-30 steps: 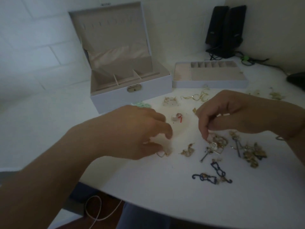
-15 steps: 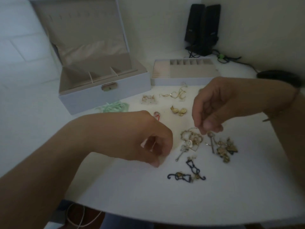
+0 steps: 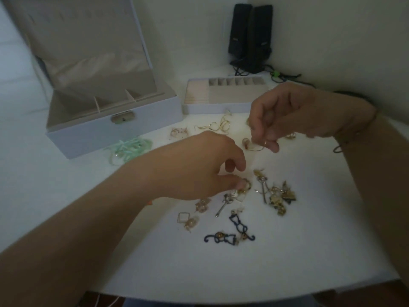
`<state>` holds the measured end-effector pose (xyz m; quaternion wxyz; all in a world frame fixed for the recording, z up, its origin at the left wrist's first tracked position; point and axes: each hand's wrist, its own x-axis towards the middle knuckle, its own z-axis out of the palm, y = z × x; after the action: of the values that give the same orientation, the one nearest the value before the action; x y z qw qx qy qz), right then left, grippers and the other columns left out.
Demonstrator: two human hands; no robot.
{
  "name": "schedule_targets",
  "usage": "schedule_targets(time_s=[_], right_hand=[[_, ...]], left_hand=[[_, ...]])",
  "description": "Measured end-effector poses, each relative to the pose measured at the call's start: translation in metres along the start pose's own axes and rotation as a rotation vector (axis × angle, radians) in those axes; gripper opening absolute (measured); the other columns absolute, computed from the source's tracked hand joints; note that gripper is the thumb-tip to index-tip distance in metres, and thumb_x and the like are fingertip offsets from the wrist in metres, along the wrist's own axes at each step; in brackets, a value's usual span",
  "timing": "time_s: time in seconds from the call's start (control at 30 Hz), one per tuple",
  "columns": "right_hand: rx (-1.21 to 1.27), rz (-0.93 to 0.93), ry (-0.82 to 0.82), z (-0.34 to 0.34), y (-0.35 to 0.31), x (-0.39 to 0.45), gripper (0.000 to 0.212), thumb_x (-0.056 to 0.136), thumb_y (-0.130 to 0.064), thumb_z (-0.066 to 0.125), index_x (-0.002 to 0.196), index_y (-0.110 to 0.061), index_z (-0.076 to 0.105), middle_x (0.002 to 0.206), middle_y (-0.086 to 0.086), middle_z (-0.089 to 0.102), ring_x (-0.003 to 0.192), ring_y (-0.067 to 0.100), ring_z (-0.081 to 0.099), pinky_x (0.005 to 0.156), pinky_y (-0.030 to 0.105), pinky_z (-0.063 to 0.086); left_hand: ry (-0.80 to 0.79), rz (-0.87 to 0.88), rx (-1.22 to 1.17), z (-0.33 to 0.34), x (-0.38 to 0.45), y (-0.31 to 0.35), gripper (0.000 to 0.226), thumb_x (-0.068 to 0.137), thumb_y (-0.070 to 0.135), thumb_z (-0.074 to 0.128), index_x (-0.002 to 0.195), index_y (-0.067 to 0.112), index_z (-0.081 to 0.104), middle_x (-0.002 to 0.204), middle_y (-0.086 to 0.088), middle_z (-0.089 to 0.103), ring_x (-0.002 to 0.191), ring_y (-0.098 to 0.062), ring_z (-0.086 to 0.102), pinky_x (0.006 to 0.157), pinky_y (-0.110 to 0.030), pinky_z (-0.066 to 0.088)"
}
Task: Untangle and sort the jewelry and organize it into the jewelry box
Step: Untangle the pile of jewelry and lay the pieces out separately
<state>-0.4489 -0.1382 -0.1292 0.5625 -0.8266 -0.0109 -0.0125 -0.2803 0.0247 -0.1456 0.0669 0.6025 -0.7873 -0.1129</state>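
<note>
- The step in hand looks like the untangling: both hands work at one snarl of small gold pieces, and nothing shows yet inside the open jewelry box (image 3: 115,129), as far as the dim view lets me tell.
- The right hand (image 3: 285,116) is raised off the counter (image 3: 287,262), its grip closed in a pinch on a thin gold hoop (image 3: 259,147) that hangs just under the fingertips.
- The left hand (image 3: 199,169) is low, thumb and forefinger pinched on a gold ring-shaped piece (image 3: 245,185) at the top of the cluster.
- Whether a fine chain joins the two grips I cannot tell.
- Just below the left grip lie a small key charm (image 3: 223,204) and two dark blue scroll pieces (image 3: 232,233); beside it, under the right grip, a heap of gold charms (image 3: 278,196).
- The removable tray (image 3: 221,105) sits beyond the right grip, near the box.
- Next, I judge, the right hand needs to draw the hoop gently away while the left pins the cluster, then carry it to a tray slot.
</note>
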Motion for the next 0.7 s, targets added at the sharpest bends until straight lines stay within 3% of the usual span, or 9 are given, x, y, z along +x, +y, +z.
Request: schedule_targets(time_s=[0.1, 0.2, 0.37, 0.5, 0.7], right_hand=[[0.058, -0.083, -0.015, -0.001, 0.001, 0.0, 0.016, 0.079, -0.001, 0.06, 0.079, -0.016, 0.066, 0.072, 0.005, 0.064, 0.059, 0.017, 0.056, 0.066, 0.03, 0.048], [0.111, -0.153, 0.038, -0.005, 0.001, -0.003, 0.002, 0.079, -0.014, 0.069, 0.078, -0.016, 0.068, 0.073, 0.005, 0.064, 0.058, 0.017, 0.053, 0.061, 0.028, 0.045], [0.032, -0.171, 0.226, -0.004, 0.004, 0.002, 0.016, 0.073, -0.004, 0.059, 0.076, -0.011, 0.072, 0.07, 0.028, 0.054, 0.058, 0.022, 0.051, 0.057, 0.024, 0.044], [-0.006, -0.133, 0.231, -0.002, 0.002, 0.004, 0.017, 0.075, -0.006, 0.058, 0.075, -0.012, 0.074, 0.065, 0.006, 0.064, 0.058, 0.02, 0.053, 0.06, 0.027, 0.046], [-0.057, -0.111, 0.3, -0.002, -0.001, 0.004, 0.024, 0.076, 0.004, 0.059, 0.076, -0.013, 0.075, 0.067, 0.002, 0.07, 0.06, 0.015, 0.062, 0.059, 0.028, 0.049]], left_hand=[[0.11, -0.045, -0.088, 0.008, 0.006, 0.009, 0.024, 0.087, 0.051, 0.063, 0.1, 0.033, 0.072, 0.083, 0.02, 0.062, 0.075, 0.002, 0.056, 0.063, -0.008, 0.037], [0.202, -0.044, -0.142, 0.015, 0.009, 0.02, 0.02, 0.083, 0.051, 0.067, 0.09, 0.034, 0.074, 0.081, 0.02, 0.061, 0.075, 0.0, 0.055, 0.065, -0.013, 0.041], [0.198, 0.029, -0.118, 0.025, 0.012, 0.033, 0.014, 0.083, 0.046, 0.071, 0.09, 0.034, 0.075, 0.087, 0.014, 0.06, 0.082, -0.003, 0.054, 0.074, -0.03, 0.051], [0.228, 0.085, -0.114, 0.03, 0.013, 0.034, 0.008, 0.085, 0.034, 0.07, 0.09, 0.032, 0.076, 0.087, 0.013, 0.064, 0.082, -0.003, 0.057, 0.074, -0.029, 0.051], [0.326, 0.162, -0.188, 0.022, 0.005, 0.025, 0.003, 0.083, 0.023, 0.072, 0.082, 0.025, 0.073, 0.081, 0.012, 0.062, 0.078, -0.006, 0.056, 0.07, -0.015, 0.043]])
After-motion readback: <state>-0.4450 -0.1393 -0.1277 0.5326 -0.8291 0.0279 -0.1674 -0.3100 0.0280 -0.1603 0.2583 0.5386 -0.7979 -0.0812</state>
